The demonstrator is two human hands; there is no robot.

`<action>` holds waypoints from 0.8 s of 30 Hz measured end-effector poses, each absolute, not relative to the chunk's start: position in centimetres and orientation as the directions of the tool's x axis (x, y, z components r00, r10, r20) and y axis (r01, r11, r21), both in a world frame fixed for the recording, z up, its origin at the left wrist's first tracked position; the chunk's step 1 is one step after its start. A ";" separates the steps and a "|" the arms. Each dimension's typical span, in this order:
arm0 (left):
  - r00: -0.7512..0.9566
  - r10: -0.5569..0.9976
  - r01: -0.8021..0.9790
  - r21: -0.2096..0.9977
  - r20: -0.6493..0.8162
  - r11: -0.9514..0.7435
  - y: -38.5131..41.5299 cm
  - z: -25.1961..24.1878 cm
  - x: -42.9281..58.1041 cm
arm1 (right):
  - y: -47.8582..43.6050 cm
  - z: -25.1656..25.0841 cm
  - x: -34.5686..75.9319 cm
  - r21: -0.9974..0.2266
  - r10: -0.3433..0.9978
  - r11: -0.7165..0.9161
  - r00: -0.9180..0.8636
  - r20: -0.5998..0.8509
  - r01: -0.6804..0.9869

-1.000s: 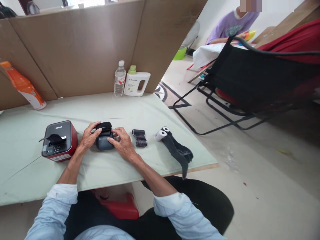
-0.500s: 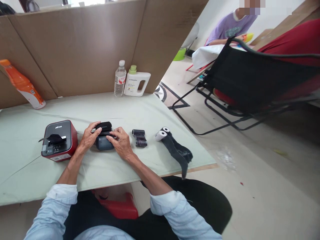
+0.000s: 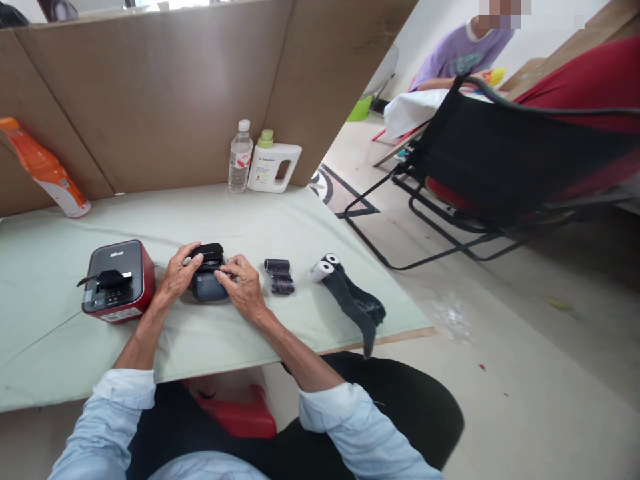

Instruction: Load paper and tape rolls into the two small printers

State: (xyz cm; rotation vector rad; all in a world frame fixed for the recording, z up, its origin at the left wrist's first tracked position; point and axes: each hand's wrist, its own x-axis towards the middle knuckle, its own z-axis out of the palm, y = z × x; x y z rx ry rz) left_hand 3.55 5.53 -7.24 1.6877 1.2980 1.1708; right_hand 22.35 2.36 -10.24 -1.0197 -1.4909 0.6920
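A small dark portable printer [image 3: 209, 287] rests on the table with its black lid [image 3: 207, 253] raised at the back. My left hand [image 3: 179, 270] grips its left side, thumb on the lid and forefinger along the lid's far edge. At the opening's right edge, my right hand [image 3: 243, 280] has thumb and forefinger closed on the printer. What lies inside the opening is mostly hidden. Right of this hand lies a small roll of black ribbon [image 3: 279, 267], partly unwound. Farther right are two white-cored rolls [image 3: 321, 270] with a long black strip [image 3: 357, 303] trailing toward the table edge.
A red and black box-shaped printer [image 3: 120, 280] with a black piece on top stands left of my left hand. An orange bottle [image 3: 47, 170], a water bottle [image 3: 241, 160] and a white jug [image 3: 274, 167] stand against a cardboard partition [image 3: 190, 100]. A folding chair [image 3: 500, 153] and a seated person [image 3: 463, 53] are beyond.
My right thumb and forefinger have shifted very slightly at the opening, where a little more of the dark interior shows. My left hand stays in place on the lid.
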 end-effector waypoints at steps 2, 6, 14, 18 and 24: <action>0.092 0.966 0.342 0.904 0.240 -0.257 5.5 -7.2 3.5 | 2.2 -9.9 22.3 -0.873 0.885 0.452 0.032 0.465 0.183; 0.091 0.965 0.357 0.897 0.245 -0.261 5.6 -7.3 3.5 | 1.8 -8.8 22.2 -0.885 0.890 0.449 0.028 0.455 0.123; 0.090 0.971 0.375 0.896 0.221 -0.238 5.5 -6.9 3.6 | -0.4 -6.4 23.4 -0.917 0.917 0.398 0.043 0.397 -0.016; 0.081 0.971 0.384 0.892 0.224 -0.238 5.7 -7.0 3.5 | -1.5 -5.9 24.9 -0.934 0.936 0.351 0.046 0.349 -0.068; 0.079 0.972 0.385 0.892 0.223 -0.236 5.9 -6.9 3.4 | -1.2 -6.5 25.3 -0.943 0.951 0.310 -0.051 0.306 0.124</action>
